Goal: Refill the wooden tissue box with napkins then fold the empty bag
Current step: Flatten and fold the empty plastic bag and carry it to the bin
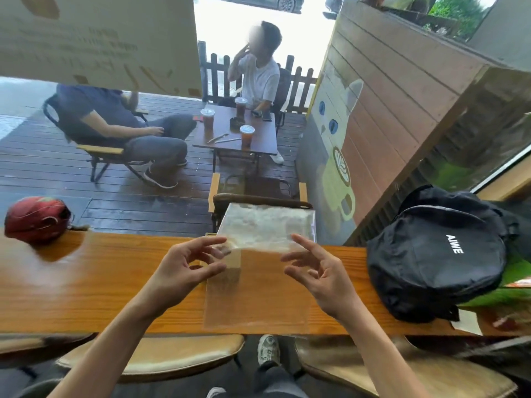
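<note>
- On the wooden counter point(86, 282), directly before the person, the empty bag point(264, 254) is laid, its near half flat on the wood and its far half raised upright above the counter's far edge.
- Both hands are held loose with fingers spread: the left hand point(184, 268) has its fingertips at the raised half's near-left corner, and the right hand point(319, 271) at its near-right corner; whether the film is actually pinched cannot be told.
- The step in hand is judged to be the fold: the raised half should be brought down toward the body, its corners matched to the near corners before the crease is pressed.
- Trapped air is best smoothed out from the crease outward, since thin film is likely to spring back.
- The bag is seen as clear, glossy plastic, slightly crinkled, with the wood grain showing through.
- A small wooden block, possibly the tissue box point(230, 259), is partly hidden behind the film.
- A black backpack point(436, 254) lies at the right, well apart.
</note>
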